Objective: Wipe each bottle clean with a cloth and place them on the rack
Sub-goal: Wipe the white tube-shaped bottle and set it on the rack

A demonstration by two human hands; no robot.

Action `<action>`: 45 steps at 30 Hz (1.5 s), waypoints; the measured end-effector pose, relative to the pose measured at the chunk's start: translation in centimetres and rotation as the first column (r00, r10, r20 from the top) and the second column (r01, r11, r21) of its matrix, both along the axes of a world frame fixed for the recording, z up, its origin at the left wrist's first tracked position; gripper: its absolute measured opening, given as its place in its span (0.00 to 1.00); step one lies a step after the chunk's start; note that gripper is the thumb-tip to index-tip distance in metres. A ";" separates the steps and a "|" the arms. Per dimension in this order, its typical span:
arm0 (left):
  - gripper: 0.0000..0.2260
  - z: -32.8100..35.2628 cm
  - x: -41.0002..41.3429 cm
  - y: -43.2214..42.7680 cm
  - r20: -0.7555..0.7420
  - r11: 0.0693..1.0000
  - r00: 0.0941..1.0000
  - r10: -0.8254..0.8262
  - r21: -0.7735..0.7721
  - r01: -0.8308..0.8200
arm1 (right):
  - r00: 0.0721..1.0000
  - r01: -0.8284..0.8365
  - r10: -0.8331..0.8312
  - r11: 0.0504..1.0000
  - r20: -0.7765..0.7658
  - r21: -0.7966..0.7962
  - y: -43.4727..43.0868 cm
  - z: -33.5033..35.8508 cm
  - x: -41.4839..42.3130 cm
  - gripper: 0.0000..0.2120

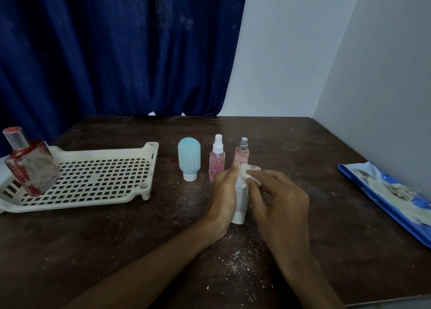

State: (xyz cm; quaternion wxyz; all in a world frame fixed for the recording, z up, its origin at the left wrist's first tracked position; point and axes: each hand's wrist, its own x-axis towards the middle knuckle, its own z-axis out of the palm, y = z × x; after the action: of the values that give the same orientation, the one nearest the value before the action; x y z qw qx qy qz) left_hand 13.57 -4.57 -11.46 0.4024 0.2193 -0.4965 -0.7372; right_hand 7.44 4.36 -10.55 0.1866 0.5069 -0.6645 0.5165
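Note:
My left hand (222, 196) grips a pale dusty bottle (240, 203) with a white cap at its lower end, held above the table's middle. My right hand (277, 199) presses a small white cloth (250, 176) against the bottle's upper part. Behind my hands stand a light blue bottle (189, 158) resting on its white cap, a pink spray bottle (217, 157) with a white nozzle, and a pink bottle (242, 153) with a silver sprayer. A cream perforated rack (93, 178) lies at the left, and a square red-smeared glass bottle (29, 164) stands tilted on its left end.
The dark wooden table (326, 150) is strewn with white crumbs near the front centre. A blue plastic packet (387, 196) with pale contents lies at the right edge. A blue curtain hangs behind the table and a white wall rises close on the right.

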 end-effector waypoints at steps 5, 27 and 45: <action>0.15 0.0 0.0 0.0 -0.003 1.000 1.000 -0.015 0.018 0.015 | 0.999 0.002 -0.002 1.000 -0.041 -0.002 -0.5 0.7 0.6 0.08; 0.15 0.9 0.4 -0.1 -0.001 0.981 0.990 -0.140 0.133 0.139 | 0.988 0.035 -0.026 0.998 -0.151 0.052 1.0 -0.9 1.3 0.08; 0.14 0.3 0.1 -0.1 0.017 0.991 0.995 -0.102 0.089 0.100 | 0.995 0.041 -0.036 0.998 -0.098 0.044 1.4 -0.8 0.8 0.08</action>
State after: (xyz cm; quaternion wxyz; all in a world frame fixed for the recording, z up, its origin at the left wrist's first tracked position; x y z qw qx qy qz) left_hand 13.66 -4.70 -11.19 0.3489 0.2193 -0.4784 -0.7754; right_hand 8.24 5.72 -11.40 0.2168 0.5226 -0.6760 0.4722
